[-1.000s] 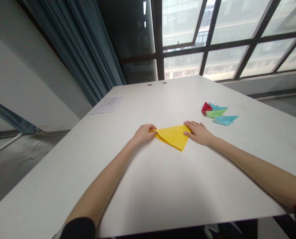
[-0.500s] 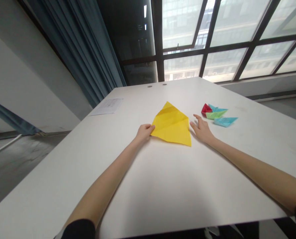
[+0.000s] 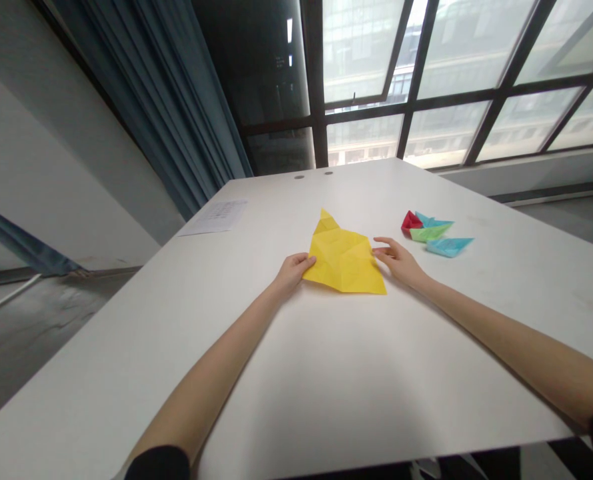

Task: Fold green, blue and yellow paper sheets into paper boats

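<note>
A creased sheet of yellow paper (image 3: 344, 261) is held a little above the white table, its top corner pointing away from me. My left hand (image 3: 296, 267) pinches its left edge, thumb on top. At the right edge is my right hand (image 3: 399, 260), fingers apart, the fingertips close to the paper; whether they touch it is hard to tell. Nothing shows in the right hand's grasp.
Right of my right hand lie folded paper pieces: a red one (image 3: 411, 224), a green one (image 3: 430, 232) and two blue ones, the nearer one (image 3: 449, 247) apart. A printed sheet (image 3: 215, 218) lies at the table's (image 3: 326, 387) left edge.
The yellow paper has turned and bent, its top corner now further left and its creases more visible. My right hand has moved left to the paper's edge. My left hand has shifted slightly right.
</note>
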### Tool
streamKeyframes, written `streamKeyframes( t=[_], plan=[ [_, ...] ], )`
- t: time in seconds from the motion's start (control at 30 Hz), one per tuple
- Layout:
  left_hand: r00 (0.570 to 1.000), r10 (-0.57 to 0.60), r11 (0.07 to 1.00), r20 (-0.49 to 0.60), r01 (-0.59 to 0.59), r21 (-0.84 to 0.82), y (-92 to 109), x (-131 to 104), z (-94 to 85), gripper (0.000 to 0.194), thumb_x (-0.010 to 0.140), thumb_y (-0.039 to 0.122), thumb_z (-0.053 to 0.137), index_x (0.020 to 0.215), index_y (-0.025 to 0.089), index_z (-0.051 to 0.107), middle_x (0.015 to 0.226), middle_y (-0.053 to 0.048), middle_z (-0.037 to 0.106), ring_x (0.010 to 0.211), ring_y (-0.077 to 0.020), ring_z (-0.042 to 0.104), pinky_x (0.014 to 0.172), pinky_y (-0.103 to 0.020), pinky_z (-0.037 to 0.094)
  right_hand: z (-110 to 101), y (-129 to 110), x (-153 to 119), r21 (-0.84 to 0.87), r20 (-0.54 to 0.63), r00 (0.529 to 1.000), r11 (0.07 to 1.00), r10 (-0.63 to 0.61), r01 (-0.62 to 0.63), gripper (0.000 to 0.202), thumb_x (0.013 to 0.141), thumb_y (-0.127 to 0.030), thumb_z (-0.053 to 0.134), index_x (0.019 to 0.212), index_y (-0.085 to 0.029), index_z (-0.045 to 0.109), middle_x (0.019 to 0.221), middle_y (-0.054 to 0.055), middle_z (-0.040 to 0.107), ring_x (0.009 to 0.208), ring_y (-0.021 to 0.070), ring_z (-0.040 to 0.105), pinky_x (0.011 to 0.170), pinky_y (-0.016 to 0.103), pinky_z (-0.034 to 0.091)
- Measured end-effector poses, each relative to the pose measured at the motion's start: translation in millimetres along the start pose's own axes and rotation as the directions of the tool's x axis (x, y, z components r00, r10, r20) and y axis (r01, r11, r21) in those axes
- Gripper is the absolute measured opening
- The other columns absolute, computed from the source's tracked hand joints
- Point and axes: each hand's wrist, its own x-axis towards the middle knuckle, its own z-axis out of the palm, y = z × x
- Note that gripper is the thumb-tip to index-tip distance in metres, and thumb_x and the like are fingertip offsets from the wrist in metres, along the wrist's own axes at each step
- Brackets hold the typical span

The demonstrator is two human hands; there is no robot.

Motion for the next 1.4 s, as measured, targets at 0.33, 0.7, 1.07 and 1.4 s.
streamKeyframes(
  t=[0.33,0.7,1.07,1.4],
  plan=[
    [0.980,-0.197,0.979,0.021,0.196,0.049,2.6,-5.5,3.7,0.037,0.063,0.027,0.071,0.094,0.011,0.058,0.096,-0.014,0.065,0.078,-0.0194,0.064,0.065,-0.027,0.052,3.9,-2.8,-4.8,-0.471,0.271,0.941,0.824,-0.204,0.314,0.033,0.078,-0.037,0.050,0.106,-0.025,0.060,0.114,0.004,0.060,0.105,0.0250,0.052,0.092,0.045,0.038],
    [0.993,0.002,0.993,0.120,0.012,-0.121,8.9,-6.2,3.5,0.038,0.068,0.026,0.069,0.102,0.011,0.059,0.105,-0.015,0.064,0.093,-0.0239,0.062,0.088,-0.038,0.045,-1.2,-4.9,-7.2,-0.071,0.098,0.991,0.993,-0.087,0.094,0.065,0.078,-0.043,0.051,0.136,-0.030,0.024,0.129,0.009,0.046,0.120,0.0274,0.042,0.096,0.050,0.034],
    [0.973,0.006,0.958,0.233,0.062,-0.280,21.5,-10.9,5.0,0.031,0.073,0.021,0.062,0.103,0.011,0.058,0.104,-0.014,0.064,0.093,-0.0226,0.062,0.090,-0.037,0.045,6.0,-40.0,-16.2,0.656,0.207,0.977,0.736,0.043,-0.171,0.072,0.067,-0.039,0.067,0.131,-0.033,0.032,0.098,0.004,0.067,0.078,0.0201,0.065,0.073,0.039,0.052],
    [0.989,0.112,0.984,-0.095,-0.124,-0.129,14.7,-6.6,7.7,0.090,0.060,0.020,0.073,0.134,0.024,0.021,0.093,-0.008,0.068,0.078,-0.0198,0.065,0.080,-0.038,0.049,3.5,-31.2,-11.4,0.637,0.146,0.983,0.750,0.109,-0.178,0.050,0.060,-0.034,0.074,0.106,-0.020,0.060,0.095,0.007,0.068,0.082,0.0200,0.065,0.076,0.037,0.052]
  ],
)
